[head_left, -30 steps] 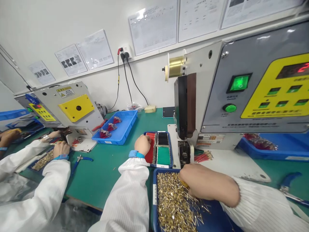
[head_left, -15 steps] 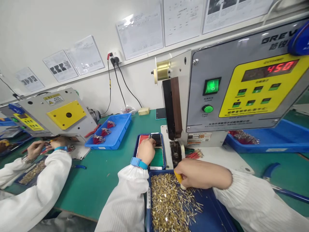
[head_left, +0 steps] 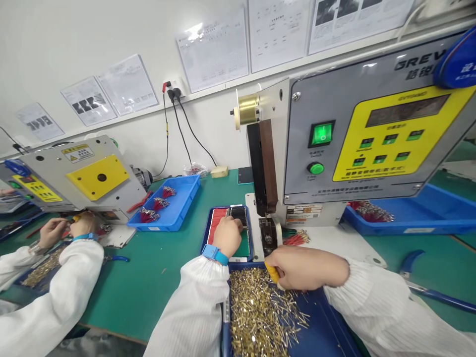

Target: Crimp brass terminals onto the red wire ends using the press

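Note:
My left hand (head_left: 227, 236) rests over a navy tray (head_left: 226, 233), its fingertips at a block of black wires (head_left: 238, 215) beside a block of red wires (head_left: 217, 220). My right hand (head_left: 301, 268) sits low over a heap of loose brass terminals (head_left: 260, 317) in a blue tray (head_left: 327, 322). Its fingers curl around a small yellow item (head_left: 272, 272), partly hidden. Just above that hand stands the crimping die (head_left: 268, 237) of a grey terminal crimping machine (head_left: 375, 134). Whether my left fingers pinch a wire is hidden.
A co-worker's hands (head_left: 61, 230) work at a second crimping machine (head_left: 78, 176) on the left. A blue tray of red wire bundles (head_left: 163, 204) stands between us. Blue-handled pliers (head_left: 412, 263) lie on the green bench at right, behind them a blue tray (head_left: 409, 220).
My left hand has shifted from the red wires toward the black ones. The machine's red display has gone dark, and the head view has turned slightly.

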Motion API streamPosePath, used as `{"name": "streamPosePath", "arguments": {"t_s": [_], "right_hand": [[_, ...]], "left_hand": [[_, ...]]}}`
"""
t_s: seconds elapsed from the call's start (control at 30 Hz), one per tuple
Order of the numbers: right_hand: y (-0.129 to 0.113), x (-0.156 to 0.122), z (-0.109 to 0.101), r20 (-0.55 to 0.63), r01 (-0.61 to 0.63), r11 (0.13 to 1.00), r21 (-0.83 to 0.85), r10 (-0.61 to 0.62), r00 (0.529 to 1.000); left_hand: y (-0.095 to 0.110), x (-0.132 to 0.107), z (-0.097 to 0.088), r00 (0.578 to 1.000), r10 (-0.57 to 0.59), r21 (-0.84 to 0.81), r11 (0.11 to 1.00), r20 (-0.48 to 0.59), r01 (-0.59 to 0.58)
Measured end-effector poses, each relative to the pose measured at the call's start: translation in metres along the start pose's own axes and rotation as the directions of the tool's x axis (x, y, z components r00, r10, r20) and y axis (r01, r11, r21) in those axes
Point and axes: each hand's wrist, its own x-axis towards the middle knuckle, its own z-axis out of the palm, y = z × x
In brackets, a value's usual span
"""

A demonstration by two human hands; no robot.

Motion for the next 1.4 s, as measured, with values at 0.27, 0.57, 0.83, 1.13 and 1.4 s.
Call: {"name": "streamPosePath", "arguments": {"t_s": [0.27, 0.57, 0.83, 1.13, 1.4], "right_hand": [[0.01, 0.002, -0.001, 0.094, -0.033, 0.962, 0.27, 0.008, 0.996], [0.039, 0.002, -0.01, -0.276, 0.241, 0.597, 0.765, -0.035, 0.961], [0.05, 0.014, -0.011, -0.502, 0.357, 0.476, 0.804, 0.219, 0.837], [0.056, 0.01, -0.018, -0.439, 0.3, 0.515, 0.803, 0.171, 0.882], [0.053, 0.022, -0.01, -0.579, 0.41, 0.567, 0.714, 0.15, 0.801]], "left_hand": [[-0.002, 0.001, 0.002, 1.0, 0.018, 0.005, 1.0, -0.022, -0.018], [-0.004, 0.001, 0.002, 0.999, 0.033, -0.057, 0.998, -0.008, -0.034], [-0.002, -0.001, 0.001, 0.997, 0.009, -0.076, 0.997, -0.07, -0.014], [-0.008, 0.013, 0.01, 0.983, -0.074, -0.069, 0.996, -0.165, 0.063], [-0.012, 0.025, 0.009, 0.989, -0.075, -0.067, 0.996, -0.129, 0.067]]}}
